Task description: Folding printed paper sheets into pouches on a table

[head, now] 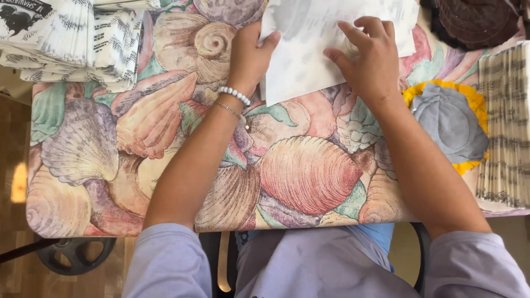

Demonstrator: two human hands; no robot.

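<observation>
A white printed paper sheet (309,55) lies at the far middle of a table covered with a seashell-patterned cloth (165,138). My left hand (251,52) grips the sheet's left edge, thumb over the paper. A beaded bracelet and a thin chain sit on that wrist. My right hand (370,58) presses flat on the sheet, fingers spread. Both forearms reach forward from grey sleeves.
A stack of folded printed papers (77,38) lies at the far left. Another fanned row of folded papers (505,127) runs along the right edge. A yellow and grey round piece (450,124) lies at the right, a dark brown item (475,22) beyond it. Wooden floor lies left of the table.
</observation>
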